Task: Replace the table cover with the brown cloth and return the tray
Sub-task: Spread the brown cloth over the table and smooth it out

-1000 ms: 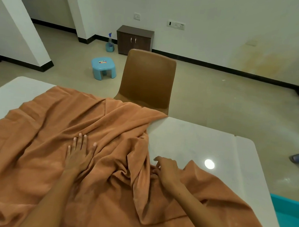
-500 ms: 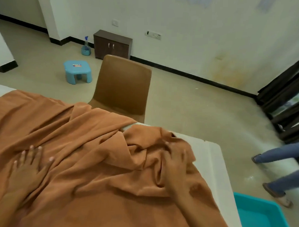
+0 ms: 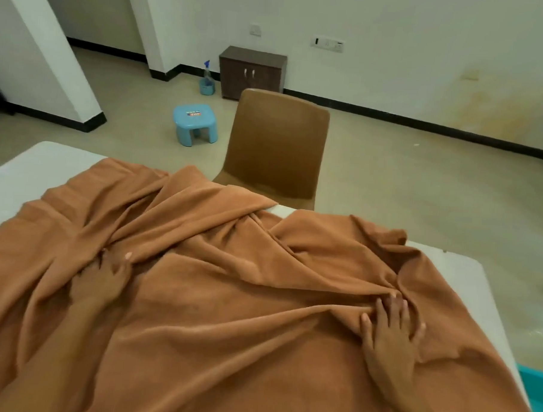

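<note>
We see the brown cloth [image 3: 229,297] lying rumpled over most of the white worktop [image 3: 32,170], with deep folds running across its middle and bare worktop showing at the far left, at a small gap by the far edge and along the right side. Our left hand [image 3: 100,281] rests on the cloth at the left, its fingers [image 3: 127,256] curled into a fold and gripping the fabric. Our right hand [image 3: 389,332] lies flat on the cloth near the right side, fingers straight and spread, their tips pressing against a raised ridge of fabric. Just beyond the worktop's far edge stands a brown chair [image 3: 276,143], its back towards us. Further off on the floor we see a small blue stool [image 3: 194,123], a spray bottle [image 3: 206,73] in a blue holder, and a dark cabinet [image 3: 252,72] against the wall. A teal tub [image 3: 535,395] shows at the lower right corner, beside the worktop.
</note>
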`<state>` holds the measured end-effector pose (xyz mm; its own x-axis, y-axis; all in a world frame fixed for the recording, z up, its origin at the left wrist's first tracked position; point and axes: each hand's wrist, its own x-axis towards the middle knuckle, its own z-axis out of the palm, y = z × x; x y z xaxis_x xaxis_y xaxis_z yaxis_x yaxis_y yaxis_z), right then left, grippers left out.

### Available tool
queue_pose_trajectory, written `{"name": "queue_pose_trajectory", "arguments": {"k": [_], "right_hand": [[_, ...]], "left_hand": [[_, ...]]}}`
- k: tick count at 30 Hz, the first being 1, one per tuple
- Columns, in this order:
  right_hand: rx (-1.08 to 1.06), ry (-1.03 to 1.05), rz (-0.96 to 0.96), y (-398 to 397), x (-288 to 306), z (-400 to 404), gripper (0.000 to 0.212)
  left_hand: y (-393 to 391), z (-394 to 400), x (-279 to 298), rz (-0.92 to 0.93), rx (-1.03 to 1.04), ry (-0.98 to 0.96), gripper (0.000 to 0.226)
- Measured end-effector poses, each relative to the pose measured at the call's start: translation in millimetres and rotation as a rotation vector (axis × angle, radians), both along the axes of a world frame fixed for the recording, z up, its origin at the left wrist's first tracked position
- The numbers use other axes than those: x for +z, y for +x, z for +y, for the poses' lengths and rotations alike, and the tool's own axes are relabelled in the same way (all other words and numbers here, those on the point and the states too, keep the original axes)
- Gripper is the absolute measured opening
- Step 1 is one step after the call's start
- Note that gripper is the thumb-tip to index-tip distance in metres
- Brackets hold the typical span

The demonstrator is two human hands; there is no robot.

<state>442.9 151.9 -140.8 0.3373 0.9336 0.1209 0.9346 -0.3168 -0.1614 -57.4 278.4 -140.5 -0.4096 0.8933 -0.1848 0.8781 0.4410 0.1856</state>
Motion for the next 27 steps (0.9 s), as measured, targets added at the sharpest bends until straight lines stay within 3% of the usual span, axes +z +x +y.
{"name": "queue_pose_trajectory", "arguments": {"k": [2, 5, 7, 10, 12, 15, 21, 24, 27], "right_hand": [[0.154, 0.114, 0.007, -17, 6, 13, 0.057], [0.219, 0.078, 0.101, -45, 16, 59, 0.065], [0.217, 0.015, 0.142, -46, 12, 90, 0.078], [0.357, -0.170, 0.036, -43, 4, 130, 0.094], [0.358, -0.283, -0.038, -33, -7, 145, 0.090], [0.183, -0.286, -0.052, -16, -17, 156, 0.070], [-0.101, -0.330, 0.035, -3, 11, 171, 0.072], [-0.017, -0.095, 0.017, -20, 13, 125, 0.063], [0.018, 0.001, 0.050, -28, -7, 44, 0.063]], "left_hand": [[38, 16, 15, -0.025, -0.067, 0.223, 0.066], [109, 36, 31, -0.038, -0.332, 0.379, 0.066], [139, 52, 32, -0.024, -0.417, 0.279, 0.069], [146, 72, 16, -0.094, -0.340, 0.065, 0.074], [143, 75, 4, -0.110, -0.320, 0.000, 0.074], [135, 82, -12, -0.071, -0.277, 0.055, 0.074], [126, 110, 2, -0.185, -0.190, -0.057, 0.080], [162, 79, 15, -0.130, -0.225, 0.268, 0.070], [233, -13, 8, -0.141, -0.466, 0.456, 0.064]]}}
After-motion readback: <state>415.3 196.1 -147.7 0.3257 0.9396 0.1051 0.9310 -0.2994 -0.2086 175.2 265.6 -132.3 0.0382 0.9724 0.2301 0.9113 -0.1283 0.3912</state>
